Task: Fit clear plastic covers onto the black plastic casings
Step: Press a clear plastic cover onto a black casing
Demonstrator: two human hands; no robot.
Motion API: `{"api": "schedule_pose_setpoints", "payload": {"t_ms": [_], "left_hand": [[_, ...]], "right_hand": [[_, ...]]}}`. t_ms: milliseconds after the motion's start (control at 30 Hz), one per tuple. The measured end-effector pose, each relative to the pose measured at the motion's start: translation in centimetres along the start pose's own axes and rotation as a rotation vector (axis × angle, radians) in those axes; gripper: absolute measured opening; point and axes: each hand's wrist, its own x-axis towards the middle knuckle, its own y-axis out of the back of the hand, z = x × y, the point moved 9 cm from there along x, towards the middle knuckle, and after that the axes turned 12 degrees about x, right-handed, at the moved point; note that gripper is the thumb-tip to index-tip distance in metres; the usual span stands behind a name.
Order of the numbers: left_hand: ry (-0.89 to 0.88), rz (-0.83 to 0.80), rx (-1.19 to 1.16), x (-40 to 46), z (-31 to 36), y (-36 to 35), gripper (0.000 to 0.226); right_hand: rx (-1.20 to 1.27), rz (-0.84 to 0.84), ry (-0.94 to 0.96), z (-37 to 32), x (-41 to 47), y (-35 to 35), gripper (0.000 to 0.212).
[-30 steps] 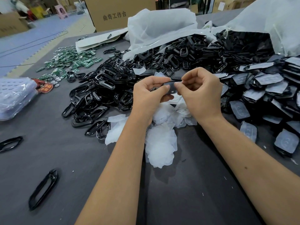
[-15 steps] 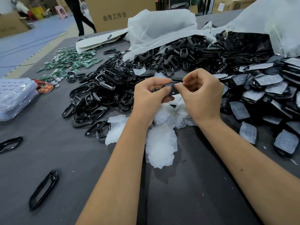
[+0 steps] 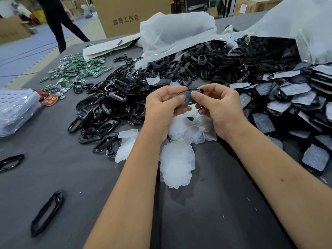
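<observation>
A: What's changed since a moment ago?

B: The black casing (image 3: 190,96) has tipped up so its flat face shows to the camera; before it lay edge-on between the fingers. And a person in dark trousers (image 3: 59,24) has walked further into the top left.

A: Who holds the casing?

B: Both. The left hand (image 3: 162,108) pinches its left end with thumb on the face and fingers curled behind; the right hand (image 3: 221,106) pinches the right end the same way. It sits in the air above the tabletop (image 3: 206,212).

A: Is a clear cover on it?

B: I cannot tell; the face looks glossy, nothing more.

A: And under the hands?

B: A loose heap of clear plastic covers (image 3: 177,159), directly below the wrists. To the left and behind spreads a pile of black casings (image 3: 115,103), spilling from a white plastic bag (image 3: 172,31). On the right lie stacked casings with covers fitted (image 3: 294,99).

A: Further out?

B: Green circuit boards (image 3: 77,71) far left, and one stray black frame (image 3: 47,213) near the front edge.
</observation>
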Motion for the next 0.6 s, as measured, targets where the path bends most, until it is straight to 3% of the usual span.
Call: {"api": "schedule_pose_setpoints", "payload": {"t_ms": [233,600], "left_hand": [[-0.031,0.016,0.035,-0.1,0.2,0.0,0.019],[-0.051,-0.004,0.053,-0.3,0.4,-0.2,0.023]], "right_hand": [[0.089,-0.039,-0.082,0.3,-0.1,-0.4,0.014],[-0.055,-0.055,-0.026,-0.2,-0.5,-1.0,0.016]]}}
